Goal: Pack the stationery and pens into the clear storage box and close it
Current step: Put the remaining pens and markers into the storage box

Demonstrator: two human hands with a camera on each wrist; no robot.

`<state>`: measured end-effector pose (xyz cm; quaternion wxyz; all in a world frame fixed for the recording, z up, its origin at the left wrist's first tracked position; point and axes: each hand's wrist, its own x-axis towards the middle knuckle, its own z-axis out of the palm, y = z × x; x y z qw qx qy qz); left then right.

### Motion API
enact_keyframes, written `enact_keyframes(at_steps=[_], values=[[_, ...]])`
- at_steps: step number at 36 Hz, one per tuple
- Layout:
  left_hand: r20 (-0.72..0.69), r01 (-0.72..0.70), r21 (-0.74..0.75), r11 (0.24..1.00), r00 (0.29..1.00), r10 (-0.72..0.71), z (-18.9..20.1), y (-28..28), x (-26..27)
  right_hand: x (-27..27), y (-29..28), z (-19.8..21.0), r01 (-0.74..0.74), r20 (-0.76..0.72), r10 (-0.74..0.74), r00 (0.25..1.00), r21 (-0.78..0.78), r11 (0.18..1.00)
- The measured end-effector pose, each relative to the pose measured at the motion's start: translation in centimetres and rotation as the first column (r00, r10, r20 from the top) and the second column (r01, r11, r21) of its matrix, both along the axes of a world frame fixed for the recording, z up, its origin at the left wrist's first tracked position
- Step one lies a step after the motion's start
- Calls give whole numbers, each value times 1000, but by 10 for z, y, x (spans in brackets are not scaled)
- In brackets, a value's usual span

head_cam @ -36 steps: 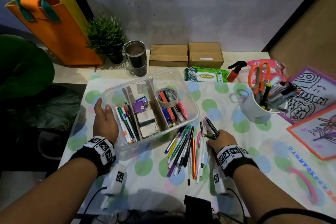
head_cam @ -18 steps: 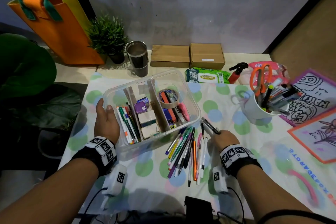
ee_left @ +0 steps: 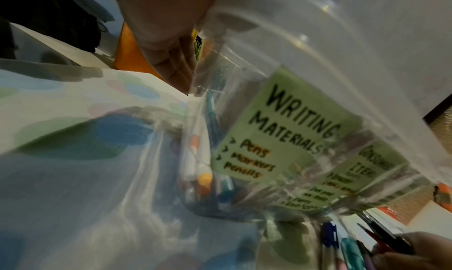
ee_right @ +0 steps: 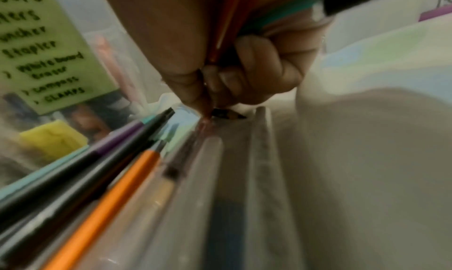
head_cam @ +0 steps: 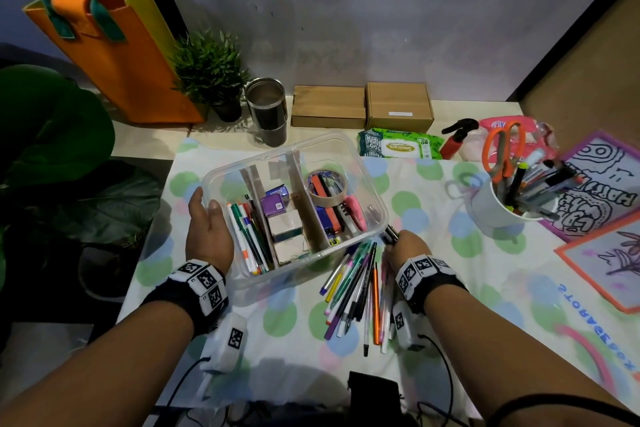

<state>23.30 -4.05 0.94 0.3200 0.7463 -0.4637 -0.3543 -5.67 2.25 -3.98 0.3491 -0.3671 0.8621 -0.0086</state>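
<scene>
Head view shows the right hand curled around a few dark pens, their tips poking out toward the near right corner of the clear storage box. Right wrist view confirms the fingers closed tightly on thin red and teal shafts. The left hand lies against the box's left wall, thumb over the rim, fingers fairly straight along the outside. The box sits open on the dotted tablecloth, split by dividers: markers in the left section, small purple and white boxes in the middle, a tape roll and a pink tool on the right. Loose pens lie fanned on the cloth just off the box's near edge, beside the right wrist. A white cup near the right edge holds scissors and more pens. Both forearms reach forward from the near edge.
</scene>
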Motion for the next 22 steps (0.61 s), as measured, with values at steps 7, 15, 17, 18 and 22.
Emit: enact_keyframes(at_steps=[7, 15, 17, 18, 22], values=[[-34, 8, 14, 1000, 999, -8, 6, 1, 0, -21, 7, 15, 195, 113, -183, 977, -105, 975], [-39, 33, 16, 999, 999, -33, 10, 2, -1, -37, 32, 21, 692, 539, -557, 632, -70, 718], [-35, 38, 18, 999, 999, -37, 11, 3, -1, -34, 35, 18, 785, 661, -599, 453, 23, 618], [-35, 40, 20, 999, 999, -40, 12, 3, -1, -31, 36, 18, 819, 716, -605, 347, 82, 568], [-32, 40, 23, 999, 999, -40, 12, 2, -2, -22, 32, 18, 884, 864, -503, -7, 241, 401]])
